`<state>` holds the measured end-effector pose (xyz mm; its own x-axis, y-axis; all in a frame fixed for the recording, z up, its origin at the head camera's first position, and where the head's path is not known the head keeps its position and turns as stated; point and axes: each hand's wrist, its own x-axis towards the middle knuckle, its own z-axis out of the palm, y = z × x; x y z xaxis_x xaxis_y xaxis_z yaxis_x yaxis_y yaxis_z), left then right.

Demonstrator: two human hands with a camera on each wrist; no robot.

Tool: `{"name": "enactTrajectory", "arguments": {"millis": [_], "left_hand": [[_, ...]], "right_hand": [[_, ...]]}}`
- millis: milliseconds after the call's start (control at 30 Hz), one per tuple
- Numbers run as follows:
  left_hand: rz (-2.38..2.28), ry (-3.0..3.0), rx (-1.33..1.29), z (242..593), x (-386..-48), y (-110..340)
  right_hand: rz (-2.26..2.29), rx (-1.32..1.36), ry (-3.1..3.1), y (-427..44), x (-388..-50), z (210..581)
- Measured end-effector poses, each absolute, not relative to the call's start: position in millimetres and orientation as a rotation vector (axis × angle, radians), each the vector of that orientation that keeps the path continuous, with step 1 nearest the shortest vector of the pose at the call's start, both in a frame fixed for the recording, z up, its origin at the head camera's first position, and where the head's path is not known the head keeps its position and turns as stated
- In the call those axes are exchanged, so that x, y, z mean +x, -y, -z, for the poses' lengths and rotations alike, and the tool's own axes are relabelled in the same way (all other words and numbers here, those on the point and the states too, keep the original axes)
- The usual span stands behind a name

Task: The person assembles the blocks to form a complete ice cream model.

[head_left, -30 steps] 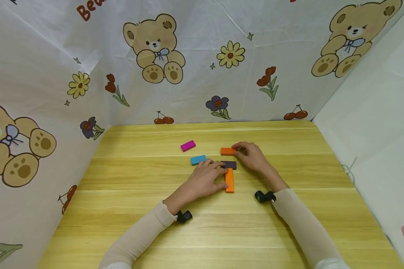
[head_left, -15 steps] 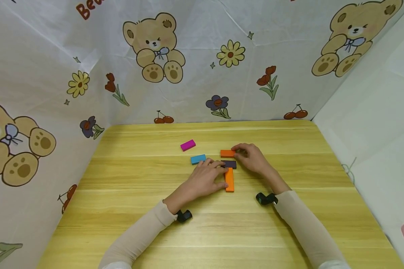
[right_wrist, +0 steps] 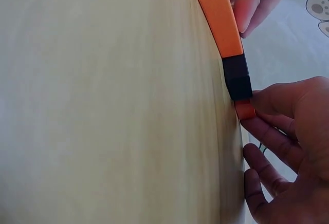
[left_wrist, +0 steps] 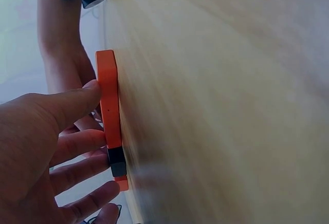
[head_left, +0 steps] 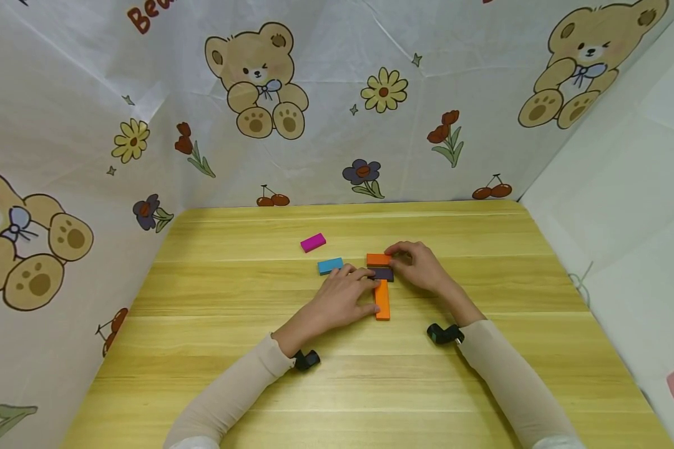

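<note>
An orange block lies lengthwise, its far end against a dark purple block. My left hand rests beside them from the left: thumb and index fingertip touch the orange block, and another fingertip reaches the dark block. In the left wrist view these fingers are fairly straight against the upper side of the blocks. My right hand pinches the right end of a red-orange block between thumb and index finger. This block lies crosswise just behind the dark one, close to or touching it.
A blue block lies left of the dark block, just beyond my left fingers. Farther back and left is a magenta block. The wooden table ends at a bear-print cloth behind and a white wall at right.
My right hand has drawn the red-orange block toward me, narrowing the gap to the dark block. The left hand, the orange block and the dark block have stayed in place.
</note>
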<state>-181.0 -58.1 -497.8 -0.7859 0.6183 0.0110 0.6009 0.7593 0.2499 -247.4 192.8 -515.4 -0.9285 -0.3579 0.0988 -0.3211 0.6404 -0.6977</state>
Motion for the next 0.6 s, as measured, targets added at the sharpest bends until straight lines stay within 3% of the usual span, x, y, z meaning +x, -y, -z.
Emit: {"name": "enactTrajectory", "arguments": {"millis": [600], "left_hand": [[-0.37, -2.874, 0.996, 496.8, -180.4, 58.3]], "right_hand": [[1.18, -0.587, -2.797, -192.7, -243.9, 515.9]]}}
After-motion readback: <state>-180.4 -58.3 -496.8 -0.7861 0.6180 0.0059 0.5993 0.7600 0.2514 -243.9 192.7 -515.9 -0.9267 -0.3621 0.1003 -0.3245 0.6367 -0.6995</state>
